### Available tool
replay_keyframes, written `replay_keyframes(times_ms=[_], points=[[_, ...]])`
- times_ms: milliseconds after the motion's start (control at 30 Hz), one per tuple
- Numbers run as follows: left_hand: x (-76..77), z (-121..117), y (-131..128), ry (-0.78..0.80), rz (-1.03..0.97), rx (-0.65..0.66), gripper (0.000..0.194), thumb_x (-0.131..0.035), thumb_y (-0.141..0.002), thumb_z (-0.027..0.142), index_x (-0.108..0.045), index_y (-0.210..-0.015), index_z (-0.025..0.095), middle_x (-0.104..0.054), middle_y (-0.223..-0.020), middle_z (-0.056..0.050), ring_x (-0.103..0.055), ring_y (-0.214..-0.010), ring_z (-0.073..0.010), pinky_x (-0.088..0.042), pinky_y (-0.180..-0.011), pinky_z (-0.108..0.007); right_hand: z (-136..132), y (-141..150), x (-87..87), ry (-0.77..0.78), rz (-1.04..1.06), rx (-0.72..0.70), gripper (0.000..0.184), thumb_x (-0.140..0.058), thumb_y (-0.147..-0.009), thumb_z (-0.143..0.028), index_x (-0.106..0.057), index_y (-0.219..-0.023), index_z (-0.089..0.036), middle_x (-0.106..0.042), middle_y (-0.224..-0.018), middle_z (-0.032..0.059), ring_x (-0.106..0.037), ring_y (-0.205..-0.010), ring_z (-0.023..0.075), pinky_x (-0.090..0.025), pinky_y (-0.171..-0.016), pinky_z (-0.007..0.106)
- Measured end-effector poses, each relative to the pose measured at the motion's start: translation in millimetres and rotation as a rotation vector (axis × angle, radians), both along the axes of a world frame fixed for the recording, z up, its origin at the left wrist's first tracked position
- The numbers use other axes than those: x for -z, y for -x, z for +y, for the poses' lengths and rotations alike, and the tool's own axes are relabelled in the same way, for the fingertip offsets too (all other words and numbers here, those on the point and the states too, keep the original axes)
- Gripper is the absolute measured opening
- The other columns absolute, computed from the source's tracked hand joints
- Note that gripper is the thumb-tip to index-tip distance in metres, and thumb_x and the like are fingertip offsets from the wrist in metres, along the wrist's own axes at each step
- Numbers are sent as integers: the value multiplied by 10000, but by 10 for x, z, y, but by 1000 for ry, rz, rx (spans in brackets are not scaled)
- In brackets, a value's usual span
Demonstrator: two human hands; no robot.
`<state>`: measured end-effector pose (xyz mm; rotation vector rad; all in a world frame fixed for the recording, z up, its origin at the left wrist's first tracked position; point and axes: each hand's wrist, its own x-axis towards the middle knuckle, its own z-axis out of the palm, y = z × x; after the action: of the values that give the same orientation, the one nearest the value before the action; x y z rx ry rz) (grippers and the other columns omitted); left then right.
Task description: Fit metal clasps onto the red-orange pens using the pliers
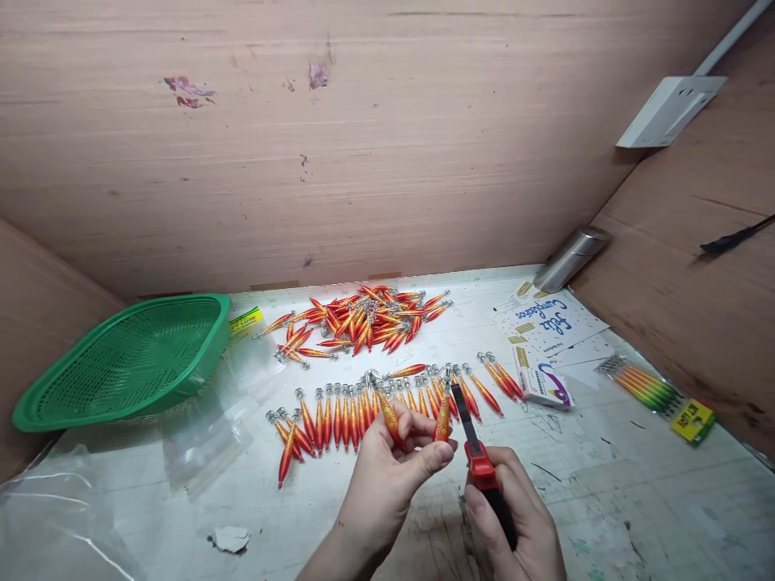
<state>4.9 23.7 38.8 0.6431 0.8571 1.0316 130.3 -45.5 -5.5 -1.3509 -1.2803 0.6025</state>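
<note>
My left hand [403,464] is closed on two red and orange squid lures. One lure [391,415] leans between the fingers, and the other lure [444,420] is pinched at its lower end by the thumb, hooks upward. In my right hand [514,516] is a tool [478,464] with a red and black handle and a long, narrow dark end; its exact kind is unclear. The tool's tip lies close beside the second lure's hooks; whether they touch I cannot tell. Behind my hands runs a row of similar lures [337,420], partly hidden by my left hand.
Farther back is a loose pile of lures [369,319]. A green basket [206,347] and clear plastic bags [209,428] are at left. On the right are a printed card [554,323], a small box [545,387], a packet of lures [657,395] and a metal flask [569,258] by the wall.
</note>
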Motion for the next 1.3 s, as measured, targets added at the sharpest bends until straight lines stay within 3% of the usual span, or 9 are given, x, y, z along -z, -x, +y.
replay_keyframes(times_ms=[200,400,833,1067,1300], points=[[-14,-33,2,19,-42,-12,517,-903,-618,203,-392,-698,208,-653,-754,45,-680,-768,-150,-485,-715,-266,-14,56,-34,-40,-14,26,157,-477,-996,-298,-567,-881,-238,-538,-969,36,-557,-861,184,-439,-761,276],[-25,-22,-9,8,-67,-23,523,-906,-615,203,-388,-688,205,-637,-716,65,-623,-667,-89,-469,-659,-225,-15,48,-44,-33,-6,18,159,-506,-983,-294,-582,-858,-232,-557,-950,46,-576,-836,185,-466,-732,275],[-96,-68,-51,96,-134,21,523,-904,-636,232,-385,-686,210,-677,-709,18,-731,-738,-197,-516,-660,-266,-17,-50,42,-64,31,23,135,-543,-961,-294,-635,-889,-226,-569,-977,60,-596,-871,195,-518,-717,267],[-65,-57,-45,66,-148,27,523,-903,-645,243,-383,-685,207,-644,-685,49,-693,-694,-142,-507,-654,-246,-24,36,-37,-30,1,63,208,-525,-973,-359,-645,-866,-228,-589,-959,66,-587,-892,210,-497,-750,293],[-31,-53,-22,3,-43,-25,539,-908,-621,242,-371,-663,209,-660,-695,54,-642,-666,-108,-489,-650,-230,-41,27,-25,-17,-20,40,164,-535,-964,-307,-595,-835,-227,-566,-932,43,-576,-813,174,-466,-680,262]])
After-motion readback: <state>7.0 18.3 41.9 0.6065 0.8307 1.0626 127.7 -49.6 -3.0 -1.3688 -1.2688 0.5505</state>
